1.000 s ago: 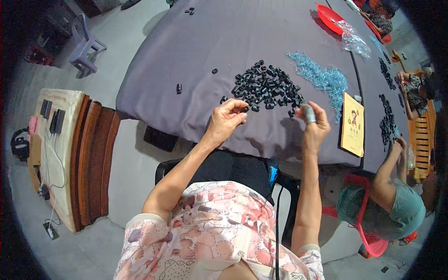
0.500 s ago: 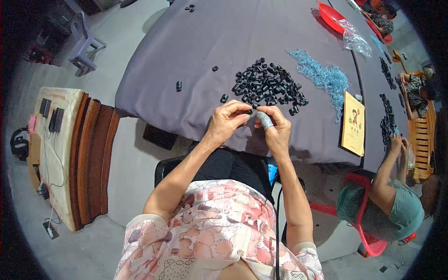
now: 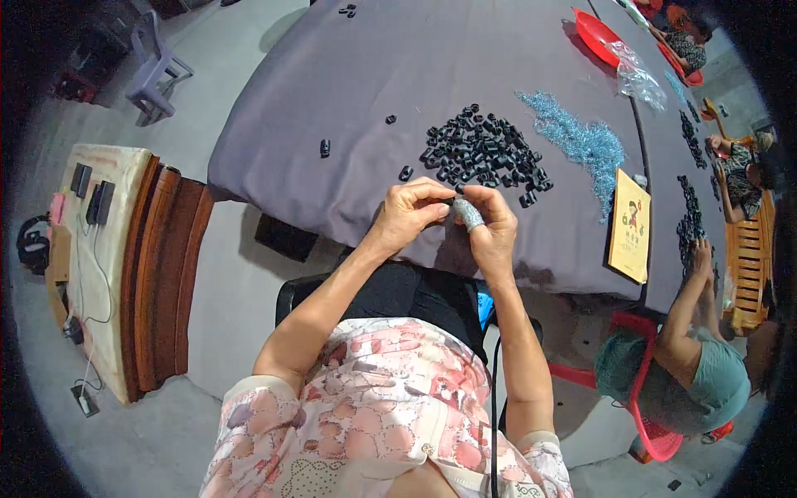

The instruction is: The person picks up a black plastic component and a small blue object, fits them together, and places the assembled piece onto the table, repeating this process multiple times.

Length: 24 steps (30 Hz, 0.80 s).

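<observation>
At the table's near edge, my left hand (image 3: 407,219) and my right hand (image 3: 496,226) meet with their fingertips pinched together. Between them is a small black plastic piece (image 3: 458,191), mostly covered by my fingers. Grey wrapping (image 3: 467,214) covers a digit of my right hand, apparently the thumb. Just beyond my hands lies a heap of small black plastic pieces (image 3: 484,151). One loose black piece (image 3: 406,173) rests close to my left fingertips. Right of the heap spreads a pile of tiny shiny blue-silver bits (image 3: 581,143), too small to name.
A yellow booklet (image 3: 631,228) lies on the grey tablecloth (image 3: 332,75) at the right. Farther off are a red tray (image 3: 594,36) and a clear plastic bag (image 3: 639,79). A co-worker (image 3: 706,365) sits at right on a red chair. A side table (image 3: 104,332) stands left.
My fingertips have drawn closer together around the black piece. The whole view has shifted slightly. The heap looks the same.
</observation>
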### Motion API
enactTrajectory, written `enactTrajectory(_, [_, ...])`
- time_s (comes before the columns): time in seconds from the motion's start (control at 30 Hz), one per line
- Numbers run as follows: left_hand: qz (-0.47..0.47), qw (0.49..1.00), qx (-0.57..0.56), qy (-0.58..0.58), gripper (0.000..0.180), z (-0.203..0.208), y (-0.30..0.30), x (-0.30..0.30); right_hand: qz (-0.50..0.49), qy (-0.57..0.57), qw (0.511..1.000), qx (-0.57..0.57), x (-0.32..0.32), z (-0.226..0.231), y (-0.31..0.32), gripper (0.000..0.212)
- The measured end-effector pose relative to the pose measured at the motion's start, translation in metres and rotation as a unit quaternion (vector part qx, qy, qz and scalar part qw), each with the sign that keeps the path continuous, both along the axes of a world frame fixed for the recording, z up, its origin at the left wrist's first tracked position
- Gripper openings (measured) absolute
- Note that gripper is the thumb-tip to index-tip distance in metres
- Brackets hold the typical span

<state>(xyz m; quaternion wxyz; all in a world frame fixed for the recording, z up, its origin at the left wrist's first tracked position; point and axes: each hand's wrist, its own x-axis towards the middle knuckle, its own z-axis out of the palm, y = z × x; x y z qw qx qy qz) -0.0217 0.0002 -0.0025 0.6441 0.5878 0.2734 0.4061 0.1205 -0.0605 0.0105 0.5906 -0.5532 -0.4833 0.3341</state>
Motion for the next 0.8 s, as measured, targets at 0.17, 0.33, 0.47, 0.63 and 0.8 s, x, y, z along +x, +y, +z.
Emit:
enactTrajectory(0.17, [-0.031, 0.998, -0.047, -0.019, 0.018, 0.002, 0.004, -0.003, 0.01, 0.024, 0.999, -0.022, 0.0, 0.008, 0.001, 0.017])
enactTrajectory(0.33, [-0.03, 0.995, -0.075, -0.06, 0.016, 0.006, -0.005, -0.005, 0.002, -0.115, 0.989, 0.089, -0.007, 0.011, -0.003, 0.019])
enactTrajectory(0.47, [-0.011, 0.982, -0.13, -0.133, 0.017, 0.004, -0.01, -0.011, 0.025, -0.141, 0.982, 0.123, -0.017, 0.009, -0.009, 0.034])
enactTrajectory(0.63, [0.009, 0.98, -0.159, -0.121, 0.016, -0.005, -0.009, -0.024, 0.062, -0.184, 0.976, 0.102, -0.021, 0.011, -0.008, 0.044])
enactTrajectory(0.8, [0.013, 0.977, -0.173, -0.124, 0.016, -0.003, -0.005, -0.038, -0.036, -0.248, 0.964, 0.083, 0.018, 0.007, 0.008, 0.033])
